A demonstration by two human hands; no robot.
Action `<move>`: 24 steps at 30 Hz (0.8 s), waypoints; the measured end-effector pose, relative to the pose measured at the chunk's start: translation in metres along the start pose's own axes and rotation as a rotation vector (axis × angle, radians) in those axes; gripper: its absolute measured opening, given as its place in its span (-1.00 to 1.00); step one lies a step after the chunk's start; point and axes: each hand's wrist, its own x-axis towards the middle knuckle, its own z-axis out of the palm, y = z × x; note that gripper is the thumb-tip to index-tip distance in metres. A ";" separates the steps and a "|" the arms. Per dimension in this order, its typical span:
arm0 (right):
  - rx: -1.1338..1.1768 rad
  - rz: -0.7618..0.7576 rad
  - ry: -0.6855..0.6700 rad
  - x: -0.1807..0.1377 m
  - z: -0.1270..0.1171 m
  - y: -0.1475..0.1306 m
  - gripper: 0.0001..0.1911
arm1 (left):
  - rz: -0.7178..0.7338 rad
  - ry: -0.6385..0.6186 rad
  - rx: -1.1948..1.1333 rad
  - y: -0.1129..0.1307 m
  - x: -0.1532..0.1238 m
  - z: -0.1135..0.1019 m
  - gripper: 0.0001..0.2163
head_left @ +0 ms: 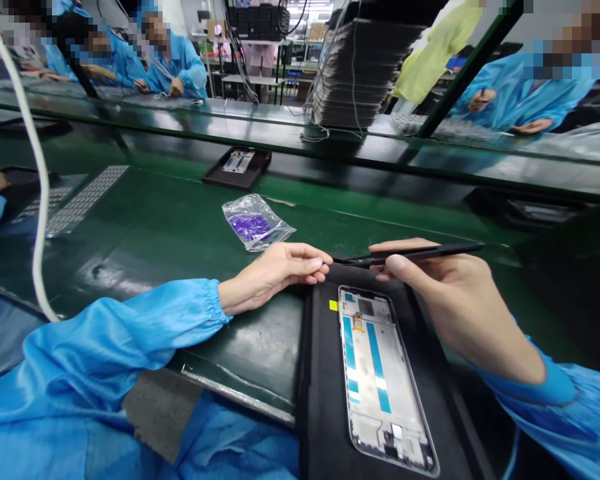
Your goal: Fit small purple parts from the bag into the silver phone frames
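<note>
A phone frame [385,380] with blue strips lies in a black tray [320,393] at the near edge of the green belt. My right hand [450,300] is closed on black tweezers [410,254], held level above the tray's far end with the tips pointing left. My left hand [280,270] rests on the belt beside the tray's top left corner, fingers pinched together right at the tweezer tips. What sits between those fingers is too small to make out.
A clear bag with purple parts [256,221] lies just beyond my hands. Farther back is another black tray holding a phone frame [239,165]. A stack of black trays [357,70] stands behind the belt. Blue-coated people work around; a white cable [35,180] hangs at left.
</note>
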 end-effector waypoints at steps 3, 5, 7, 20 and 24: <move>0.021 0.017 -0.005 0.000 -0.001 0.000 -0.71 | -0.001 0.012 -0.017 -0.001 0.000 -0.001 -0.77; 0.023 0.020 -0.006 -0.001 0.000 0.000 -0.70 | -0.009 0.012 -0.023 -0.001 0.000 -0.001 -0.77; 0.018 0.018 -0.007 -0.002 0.001 -0.001 -0.69 | -0.014 0.020 -0.033 -0.001 0.000 0.000 -0.77; 0.022 0.032 -0.009 -0.004 0.004 -0.001 -0.72 | -0.029 0.044 0.016 0.001 -0.003 0.004 -0.85; 0.023 0.020 -0.006 -0.005 0.005 -0.001 -0.72 | 0.036 0.008 0.092 -0.003 -0.003 0.002 -0.79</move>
